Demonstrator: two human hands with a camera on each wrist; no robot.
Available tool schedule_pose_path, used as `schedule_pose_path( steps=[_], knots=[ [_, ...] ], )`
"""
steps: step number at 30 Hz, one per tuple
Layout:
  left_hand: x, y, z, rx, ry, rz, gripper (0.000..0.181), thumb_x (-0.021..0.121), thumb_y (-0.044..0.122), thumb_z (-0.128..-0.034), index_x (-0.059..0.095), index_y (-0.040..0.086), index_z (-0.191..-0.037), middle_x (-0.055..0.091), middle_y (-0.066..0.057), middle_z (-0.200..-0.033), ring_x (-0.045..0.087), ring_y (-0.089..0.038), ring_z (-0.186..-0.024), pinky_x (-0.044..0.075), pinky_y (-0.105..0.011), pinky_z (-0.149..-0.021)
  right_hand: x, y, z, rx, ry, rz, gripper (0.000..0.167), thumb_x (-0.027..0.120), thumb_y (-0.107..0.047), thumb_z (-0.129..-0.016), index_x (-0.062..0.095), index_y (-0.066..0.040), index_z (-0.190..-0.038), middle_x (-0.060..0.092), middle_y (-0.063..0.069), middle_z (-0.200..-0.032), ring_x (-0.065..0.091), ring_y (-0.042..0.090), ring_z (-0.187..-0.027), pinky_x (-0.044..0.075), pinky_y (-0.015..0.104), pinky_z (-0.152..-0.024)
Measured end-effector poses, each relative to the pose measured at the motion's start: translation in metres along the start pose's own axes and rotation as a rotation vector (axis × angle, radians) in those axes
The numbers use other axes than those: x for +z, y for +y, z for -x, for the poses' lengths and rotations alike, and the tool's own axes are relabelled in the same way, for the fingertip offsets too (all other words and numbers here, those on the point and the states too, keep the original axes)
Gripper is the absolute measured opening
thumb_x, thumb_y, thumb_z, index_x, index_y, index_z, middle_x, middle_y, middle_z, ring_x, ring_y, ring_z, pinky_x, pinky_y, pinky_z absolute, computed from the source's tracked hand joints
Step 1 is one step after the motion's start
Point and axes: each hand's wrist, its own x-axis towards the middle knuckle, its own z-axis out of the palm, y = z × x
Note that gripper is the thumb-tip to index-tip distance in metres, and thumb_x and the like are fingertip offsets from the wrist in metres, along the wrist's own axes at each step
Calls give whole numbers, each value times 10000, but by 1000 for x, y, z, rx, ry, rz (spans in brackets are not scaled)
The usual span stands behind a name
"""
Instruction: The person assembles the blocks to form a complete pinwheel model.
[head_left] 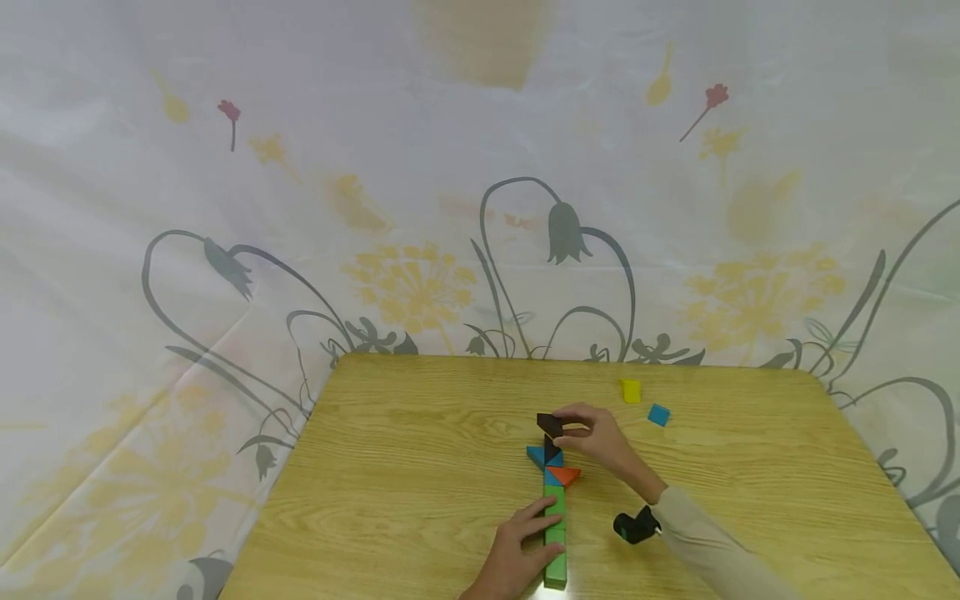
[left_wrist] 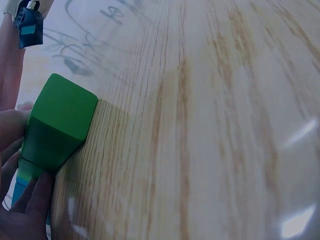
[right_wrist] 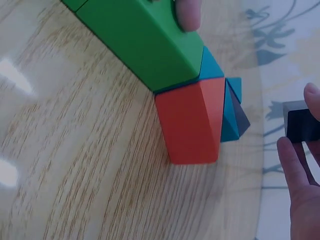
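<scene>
Two green blocks [head_left: 556, 567] lie end to end in a column on the table. My left hand [head_left: 519, 550] grips them from the left, thumb and fingers on their sides and top. Beyond them come blue triangular pieces [head_left: 536, 454], a red triangular block [right_wrist: 190, 122] jutting right, and a dark block [head_left: 550, 448]. My right hand [head_left: 596, 437] pinches another dark block [head_left: 549, 425] between thumb and fingers at the column's far end; the right wrist view shows its end face. Whether it touches the piece below, I cannot tell.
A yellow block [head_left: 632, 391] and a blue square block [head_left: 659, 415] lie at the back right of the wooden table [head_left: 375, 467]. A black device [head_left: 636, 526] is at my right wrist. A patterned white sheet [head_left: 450, 125] hangs behind the table.
</scene>
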Motion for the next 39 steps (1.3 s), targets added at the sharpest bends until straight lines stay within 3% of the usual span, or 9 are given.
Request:
schedule_pose_path(
  steps=[7, 18, 26, 30, 39],
  knots=[
    [0, -4, 0, 0, -4, 5, 446, 626, 355, -904, 608, 110, -1277, 458, 15, -1422, 389, -272, -1308, 364, -319, -1030, 12, 0, -6, -22, -53, -14, 390, 694, 21, -833, 565, 130, -1185, 532, 292, -1130, 554, 468, -1027, 528, 307, -833],
    [1, -6, -1, 17, -6, -14, 450, 615, 357, -911, 603, 98, -1279, 455, 2, -1425, 393, -294, -1304, 377, -372, -1031, 30, 4, -16, 47, -144, -16, 387, 710, 19, -819, 585, 82, -1180, 529, 250, -1180, 553, 419, -1071, 530, 323, -835],
    [1, -8, 0, 4, -19, -7, 451, 601, 370, -918, 595, 116, -1291, 447, 17, -1429, 381, -299, -1313, 378, -420, -1031, 45, 5, -24, 4, -206, 70, 368, 713, 81, -789, 612, 68, -1143, 579, 231, -1126, 590, 381, -1021, 523, 416, -842],
    [1, -7, 0, 14, -20, -11, 446, 600, 372, -919, 598, 122, -1289, 449, 10, -1428, 385, -303, -1310, 382, -388, -1029, 51, 3, -27, 28, -244, 108, 362, 715, 77, -789, 617, 52, -1137, 589, 209, -1124, 589, 364, -1028, 503, 465, -868],
    [0, -4, -1, 32, -6, -7, 409, 608, 344, -920, 613, 134, -1271, 467, 0, -1413, 408, -288, -1296, 387, -347, -1022, 59, 1, -46, 129, -335, 212, 340, 735, 33, -788, 651, -8, -1116, 618, 126, -1121, 601, 297, -1012, 518, 361, -860]
  ],
)
